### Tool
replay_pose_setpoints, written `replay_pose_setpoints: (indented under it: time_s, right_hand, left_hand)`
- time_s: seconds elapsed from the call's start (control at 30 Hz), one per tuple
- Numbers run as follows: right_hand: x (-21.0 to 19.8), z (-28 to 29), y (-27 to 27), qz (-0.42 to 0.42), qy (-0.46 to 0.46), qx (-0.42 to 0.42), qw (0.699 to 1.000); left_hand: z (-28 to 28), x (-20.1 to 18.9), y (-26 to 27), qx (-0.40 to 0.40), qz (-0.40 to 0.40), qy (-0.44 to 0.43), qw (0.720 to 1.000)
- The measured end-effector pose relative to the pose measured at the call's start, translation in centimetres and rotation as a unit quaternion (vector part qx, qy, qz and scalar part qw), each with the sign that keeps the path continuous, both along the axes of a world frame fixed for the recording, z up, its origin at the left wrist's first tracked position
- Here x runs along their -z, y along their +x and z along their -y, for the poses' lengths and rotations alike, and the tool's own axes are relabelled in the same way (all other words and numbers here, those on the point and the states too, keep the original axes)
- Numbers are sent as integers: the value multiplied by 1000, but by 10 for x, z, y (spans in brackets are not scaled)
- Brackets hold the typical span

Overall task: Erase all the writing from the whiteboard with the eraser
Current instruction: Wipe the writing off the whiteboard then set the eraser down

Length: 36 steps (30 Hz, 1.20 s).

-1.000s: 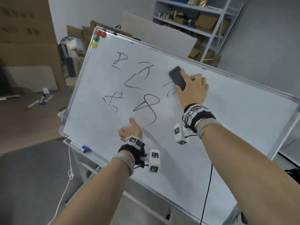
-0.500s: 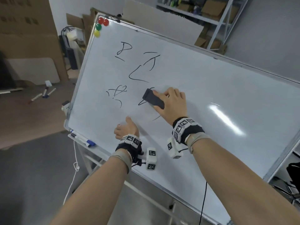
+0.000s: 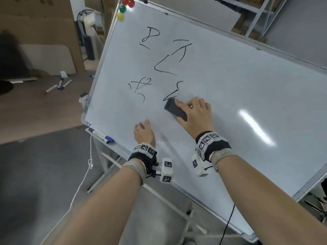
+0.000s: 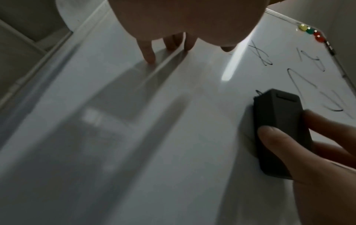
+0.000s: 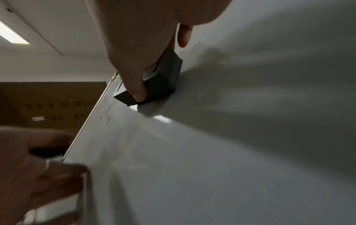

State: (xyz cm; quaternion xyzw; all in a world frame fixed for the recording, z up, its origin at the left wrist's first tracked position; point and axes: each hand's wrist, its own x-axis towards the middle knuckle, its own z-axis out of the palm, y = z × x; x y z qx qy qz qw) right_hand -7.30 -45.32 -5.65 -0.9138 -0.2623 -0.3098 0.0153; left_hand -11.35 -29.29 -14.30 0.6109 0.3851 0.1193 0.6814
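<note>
Eraser (image 3: pixel 175 110): dark block, flat on whiteboard (image 3: pixel 230 96) near its middle, clasped in my right hand (image 3: pixel 196 117), thumb and fingers along its sides. Writing (image 3: pixel 169 55): several black marks remain toward upper left corner. Left hand (image 3: pixel 143 133): fingers straight, tips braced on board near lower edge. Step: mid-wipe, partly done. Next, I judge: push eraser up-left over remaining strokes with firm pressure.
</note>
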Motion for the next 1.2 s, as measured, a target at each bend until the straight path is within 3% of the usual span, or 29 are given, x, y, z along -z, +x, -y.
replay_pose_setpoints:
  time_s: [0.2, 0.47, 0.6, 0.77, 0.97, 1.2]
  right_hand:
    - [44, 5, -34, -57, -23, -35, 997]
    - [26, 28, -47, -18, -14, -2, 1000]
    - [-3, 33, -49, 35, 61, 71, 995]
    - [-20, 32, -44, 42, 76, 102, 991]
    - [24, 22, -38, -15, 21, -8, 1000]
    - [7, 1, -9, -19, 144, 12, 989]
  left_hand:
    - [2, 15, -5, 2, 21, 4, 1000]
    - [9, 6, -13, 15, 41, -37, 998]
    - [4, 4, -14, 10, 4, 2, 1000]
    - [1, -7, -20, 25, -22, -6, 999]
    - [-2, -15, -12, 6, -12, 8, 1000]
    - [-18, -22, 13, 25, 28, 45, 998]
